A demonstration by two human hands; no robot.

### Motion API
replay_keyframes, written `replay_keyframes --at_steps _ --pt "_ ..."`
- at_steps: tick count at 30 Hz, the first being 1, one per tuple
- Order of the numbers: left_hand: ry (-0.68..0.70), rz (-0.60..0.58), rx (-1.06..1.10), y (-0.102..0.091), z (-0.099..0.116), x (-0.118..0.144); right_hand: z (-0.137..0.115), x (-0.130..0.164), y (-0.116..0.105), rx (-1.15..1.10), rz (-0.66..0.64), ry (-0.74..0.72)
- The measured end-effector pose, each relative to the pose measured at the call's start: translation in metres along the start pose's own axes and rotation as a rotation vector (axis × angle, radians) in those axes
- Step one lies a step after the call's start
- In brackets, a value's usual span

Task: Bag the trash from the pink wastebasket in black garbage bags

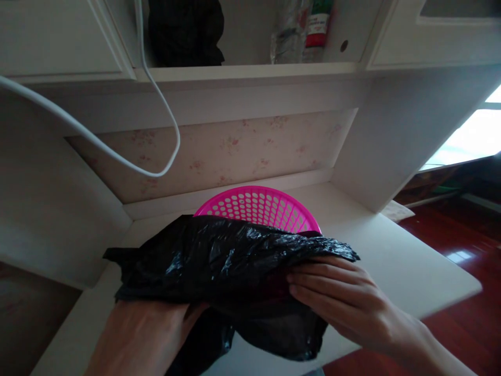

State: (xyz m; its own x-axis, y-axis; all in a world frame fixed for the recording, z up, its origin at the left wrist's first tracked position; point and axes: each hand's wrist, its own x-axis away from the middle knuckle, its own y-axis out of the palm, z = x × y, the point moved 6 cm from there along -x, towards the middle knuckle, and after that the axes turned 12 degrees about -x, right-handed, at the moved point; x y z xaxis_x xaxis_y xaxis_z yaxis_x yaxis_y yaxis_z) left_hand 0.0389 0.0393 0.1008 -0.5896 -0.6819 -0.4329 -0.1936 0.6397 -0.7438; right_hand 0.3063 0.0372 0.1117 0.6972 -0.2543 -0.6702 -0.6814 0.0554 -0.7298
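Observation:
A black plastic bag [219,256] lies crumpled and glossy across my front, its lower folds hanging down. My left hand [152,324] reaches under the bag from the lower left; its fingers are hidden by the plastic. On the right, the bag's edge lies over the fingertips of my right hand [344,297], whose fingers are together and grip the plastic; the thumb is out of sight. Behind the bag shows a pink basket [254,203] with round holes, its near part covered by the bag. A dark pink tint shows through beside my right fingers.
The basket stands on a white desk top [376,250] against a flower-patterned back panel [235,151]. Above, an open shelf [250,73] holds a dark bundle [183,31] and a bottle with a red label [317,31]. A white cable [117,156] hangs at the left.

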Motion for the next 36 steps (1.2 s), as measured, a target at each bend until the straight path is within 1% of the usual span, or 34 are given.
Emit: replay_keyframes --at_steps 2,3,6,9,11,13,14,16,17,18,20,23,24,26,29,32,34,36 --pt "-0.044 -0.045 0.023 0.01 -0.005 0.009 0.001 0.007 0.002 0.064 0.04 0.056" --pt "-0.061 -0.074 0.069 0.017 -0.008 0.014 0.003 0.012 0.004 0.103 0.06 0.097" --pt "-0.146 -0.176 0.302 0.047 -0.015 0.031 0.008 0.029 0.011 0.194 0.111 0.229" --pt "-0.299 -0.241 0.628 0.074 -0.028 0.044 0.014 0.045 0.016 0.197 0.132 0.331" --pt "-0.415 -0.237 0.935 0.083 -0.04 0.045 0.017 0.052 0.017 0.16 0.146 0.388" --pt "-0.585 -0.213 1.18 0.088 -0.055 0.041 0.022 0.056 0.015 0.144 0.18 0.469" --pt "-0.69 -0.206 1.229 0.089 -0.062 0.038 0.025 0.056 0.013 0.149 0.205 0.516" --pt "-0.884 -0.226 1.181 0.09 -0.074 0.029 0.031 0.053 0.009 0.172 0.259 0.605" --pt "-0.947 -0.243 1.136 0.091 -0.077 0.024 0.034 0.049 0.007 0.184 0.284 0.638" --pt "-0.976 -0.262 1.104 0.091 -0.079 0.017 0.036 0.043 0.005 0.196 0.309 0.657" --pt "-0.952 -0.288 1.069 0.091 -0.079 0.0 0.039 0.03 -0.001 0.219 0.355 0.667" --pt "-0.792 -0.273 1.075 0.088 -0.075 -0.028 0.046 0.011 -0.009 0.253 0.382 0.669" --pt "-0.741 -0.269 1.106 0.086 -0.073 -0.035 0.048 0.005 -0.01 0.271 0.376 0.682" --pt "-0.692 -0.256 1.219 0.081 -0.07 -0.047 0.056 -0.003 -0.012 0.303 0.335 0.735" --pt "-0.722 -0.252 1.403 0.077 -0.066 -0.056 0.073 -0.014 -0.009 0.295 0.205 0.823" --pt "-0.752 -0.323 1.536 0.083 -0.06 -0.057 0.095 -0.02 -0.006 0.227 0.071 0.899" --pt "-0.806 -0.383 1.608 0.092 -0.056 -0.055 0.113 -0.02 -0.005 0.148 0.034 0.941" --pt "-0.891 -0.422 1.675 0.101 -0.053 -0.051 0.132 -0.017 -0.004 0.069 0.049 0.966"
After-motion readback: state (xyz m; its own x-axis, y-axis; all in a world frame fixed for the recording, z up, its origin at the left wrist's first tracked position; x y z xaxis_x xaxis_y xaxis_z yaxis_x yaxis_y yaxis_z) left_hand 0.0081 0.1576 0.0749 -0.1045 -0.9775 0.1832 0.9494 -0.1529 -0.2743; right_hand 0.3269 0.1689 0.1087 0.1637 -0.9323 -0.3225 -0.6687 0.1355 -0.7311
